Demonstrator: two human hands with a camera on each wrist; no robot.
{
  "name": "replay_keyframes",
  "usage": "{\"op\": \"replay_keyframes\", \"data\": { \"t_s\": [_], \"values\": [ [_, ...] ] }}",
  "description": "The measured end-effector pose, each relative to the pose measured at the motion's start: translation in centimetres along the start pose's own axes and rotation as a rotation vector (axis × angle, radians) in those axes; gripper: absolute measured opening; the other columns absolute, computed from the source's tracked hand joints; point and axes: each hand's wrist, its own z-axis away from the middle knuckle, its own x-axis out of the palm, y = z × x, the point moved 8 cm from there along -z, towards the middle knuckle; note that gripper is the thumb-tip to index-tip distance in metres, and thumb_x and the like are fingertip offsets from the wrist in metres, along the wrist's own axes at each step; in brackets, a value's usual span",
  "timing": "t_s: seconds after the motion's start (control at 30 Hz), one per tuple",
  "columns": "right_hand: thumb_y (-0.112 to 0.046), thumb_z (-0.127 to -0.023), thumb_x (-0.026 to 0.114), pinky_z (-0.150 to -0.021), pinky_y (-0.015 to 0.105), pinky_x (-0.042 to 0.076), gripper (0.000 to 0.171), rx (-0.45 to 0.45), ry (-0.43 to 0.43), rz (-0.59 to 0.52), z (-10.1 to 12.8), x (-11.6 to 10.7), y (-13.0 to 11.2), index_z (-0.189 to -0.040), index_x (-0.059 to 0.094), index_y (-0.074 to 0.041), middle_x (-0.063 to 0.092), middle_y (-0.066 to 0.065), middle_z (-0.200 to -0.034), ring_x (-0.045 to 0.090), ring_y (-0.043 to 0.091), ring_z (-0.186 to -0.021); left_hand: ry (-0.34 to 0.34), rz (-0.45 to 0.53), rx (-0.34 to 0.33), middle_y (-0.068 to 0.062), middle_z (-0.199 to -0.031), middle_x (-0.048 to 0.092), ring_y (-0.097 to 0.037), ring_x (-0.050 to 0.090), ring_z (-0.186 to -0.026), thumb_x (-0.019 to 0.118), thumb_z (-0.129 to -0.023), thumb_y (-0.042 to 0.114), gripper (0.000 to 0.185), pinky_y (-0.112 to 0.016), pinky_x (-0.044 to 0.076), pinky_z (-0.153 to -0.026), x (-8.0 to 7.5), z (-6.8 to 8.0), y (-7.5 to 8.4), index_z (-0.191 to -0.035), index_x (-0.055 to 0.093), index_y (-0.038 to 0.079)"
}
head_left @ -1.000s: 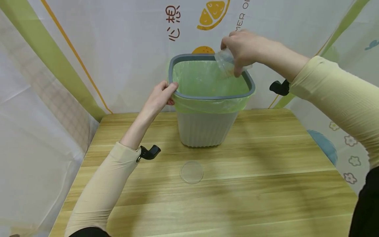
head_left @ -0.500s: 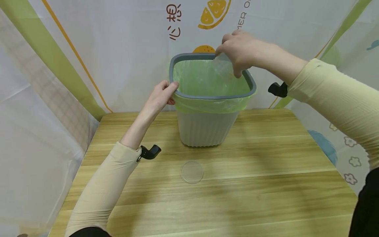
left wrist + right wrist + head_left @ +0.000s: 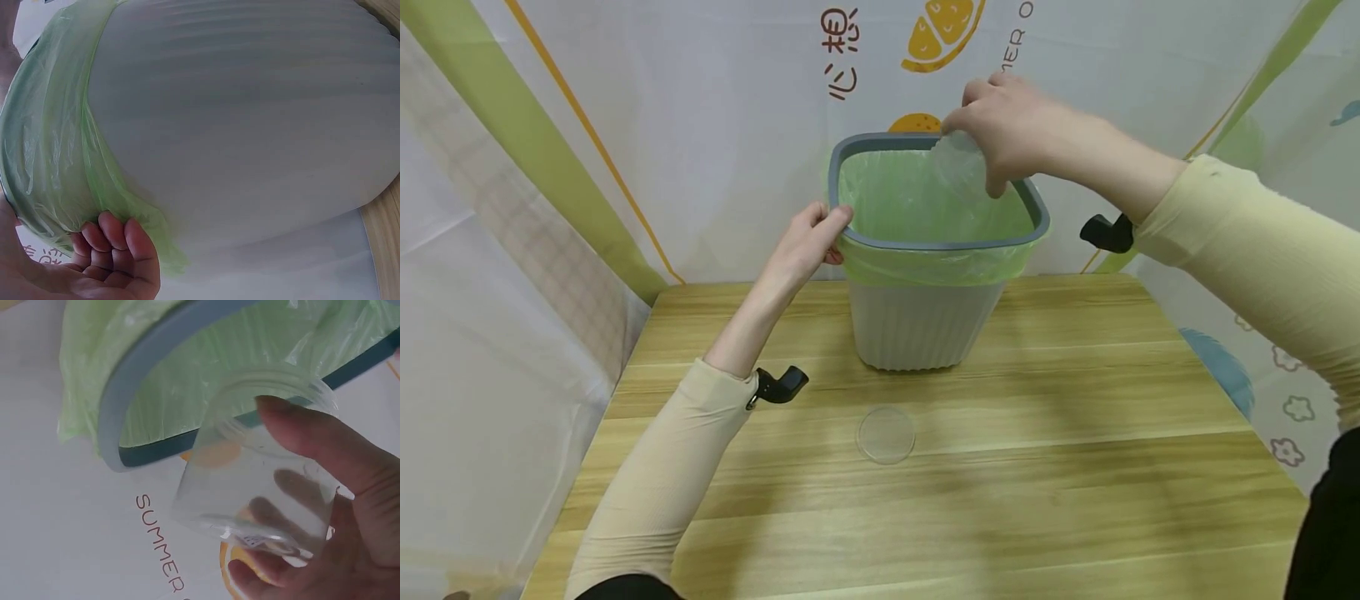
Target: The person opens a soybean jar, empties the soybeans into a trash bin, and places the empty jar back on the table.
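My right hand (image 3: 1015, 125) grips a clear cup (image 3: 958, 162), tipped mouth-down over the bin (image 3: 925, 333). My left hand (image 3: 808, 242) clasps the bin's near left rim. A lid (image 3: 886, 435) lies on the worktop (image 3: 1075, 483).

The bin (image 3: 925, 317) stands on the tabletop (image 3: 1075, 500) toward its far edge, just before the backdrop (image 3: 700, 100). A liner bag (image 3: 917, 200) sits inside the bin, folded out over its rim (the fold hangs down the outer wall). The left hand (image 3: 808, 242) is at the bin's left rim; the right hand (image 3: 1011, 125) is above the far right corner, with the cup (image 3: 958, 162) over the opening. A lid (image 3: 886, 435) lies on the tabletop before the bin, apart from it.
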Motion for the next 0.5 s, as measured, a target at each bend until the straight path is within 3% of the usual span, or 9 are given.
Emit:
{"op": "replay_keyframes", "data": {
  "t_s": [0.13,0.37,0.5],
  "values": [
    [-0.015,-0.071,0.082,-0.112,0.065,0.033,0.092,0.075,0.027,-0.093,1.1,-0.2,0.9,-0.154,0.042,-0.003,0.04,0.033,-0.147,0.036,0.053,-0.131,-0.005,0.006,0.004,-0.002,-0.093,0.052,-0.018,0.058,-0.08,0.048,-0.102,0.047,0.038,-0.031,0.055,-0.084,0.1,0.0,0.0,-0.085,0.041,0.013],
    [-0.026,-0.076,0.086,-0.107,0.062,0.043,0.097,0.144,0.149,-0.252,4.0,-1.0,2.3,-0.156,0.037,-0.004,0.041,0.029,-0.151,0.043,0.048,-0.13,0.0,0.006,0.011,-0.002,-0.093,0.053,-0.018,0.059,-0.08,0.048,-0.102,0.047,0.039,-0.032,0.055,-0.083,0.1,-0.2,-0.2,-0.085,0.043,0.012],
    [-0.03,-0.078,0.088,-0.109,0.064,0.039,0.101,0.176,0.186,-0.304,6.3,-1.3,3.0,-0.159,0.032,-0.007,0.037,0.026,-0.158,0.044,0.047,-0.133,-0.004,0.007,0.008,-0.002,-0.09,0.051,-0.019,0.059,-0.082,0.048,-0.102,0.048,0.039,-0.032,0.055,-0.084,0.0,-0.1,-0.3,-0.086,0.043,0.013]
  ]
}}
